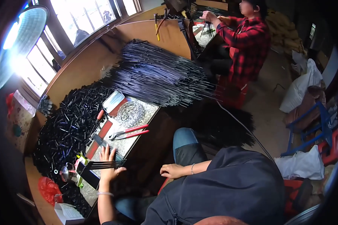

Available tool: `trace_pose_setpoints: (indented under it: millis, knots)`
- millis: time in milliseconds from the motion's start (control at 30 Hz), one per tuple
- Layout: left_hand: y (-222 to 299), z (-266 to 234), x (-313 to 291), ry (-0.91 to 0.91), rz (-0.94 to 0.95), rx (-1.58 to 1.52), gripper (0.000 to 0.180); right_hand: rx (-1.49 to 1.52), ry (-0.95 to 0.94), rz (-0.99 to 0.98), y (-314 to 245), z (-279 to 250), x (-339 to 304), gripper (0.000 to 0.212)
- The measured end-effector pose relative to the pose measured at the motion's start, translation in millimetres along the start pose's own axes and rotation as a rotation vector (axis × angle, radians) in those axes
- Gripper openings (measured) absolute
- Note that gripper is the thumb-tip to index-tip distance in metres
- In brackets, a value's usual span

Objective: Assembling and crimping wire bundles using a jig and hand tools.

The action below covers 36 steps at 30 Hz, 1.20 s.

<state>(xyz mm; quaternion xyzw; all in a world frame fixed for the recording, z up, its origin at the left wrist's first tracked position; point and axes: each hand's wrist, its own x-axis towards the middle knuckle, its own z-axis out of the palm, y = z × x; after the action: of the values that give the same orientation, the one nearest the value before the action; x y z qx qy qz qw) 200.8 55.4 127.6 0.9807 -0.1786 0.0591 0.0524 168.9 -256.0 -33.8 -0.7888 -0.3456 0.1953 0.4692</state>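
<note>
My left hand (108,161) is on the work surface (143,112) at the near left. Its fingers are stretched out and the thumb points to the right. A bundle of thin black rods (101,165) crosses the hand. More dark rods (100,140) run slantwise under the fingers, and the two sets meet near the thumb. My right hand (172,171) lies near my lap with loosely curled fingers and nothing visible in it. Red-handled pliers (133,131) lie beyond my left hand, beside a round clear dish of small shiny parts (130,113).
Small black tubular parts (69,120) are heaped along the left. Long black rods (157,75) pile up behind the work surface. A lamp (24,41) hangs at upper left. A co-worker in a checked shirt (242,43) sits at far right. White sacks (304,88) stand right.
</note>
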Motion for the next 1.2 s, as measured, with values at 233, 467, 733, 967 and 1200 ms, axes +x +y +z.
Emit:
trace_pose_setpoints:
  millis: [233,467,733,967,1200]
  knots:
    - [-7.1,3.0,-12.2,0.021,0.008,-0.034,0.104,-0.02,-0.003,-0.052,-4.3,10.6,-0.2,0.021]
    - [-3.9,0.2,-5.5,0.055,0.05,-0.038,0.098,-0.094,0.479,-0.617,-120.8,-66.0,67.9,0.058]
    - [-7.7,-1.9,-10.2,0.059,0.088,-0.128,0.055,0.345,0.336,-0.478,-162.0,-20.2,140.4,0.077]
    - [-29.4,-25.3,-1.1,-0.051,0.129,0.045,0.072,0.246,0.546,-0.461,-180.5,-8.1,144.9,0.032]
    - [-65.2,-27.0,25.5,-0.084,0.154,0.096,0.072,0.308,0.585,-0.433,-164.8,-0.9,140.3,0.036]
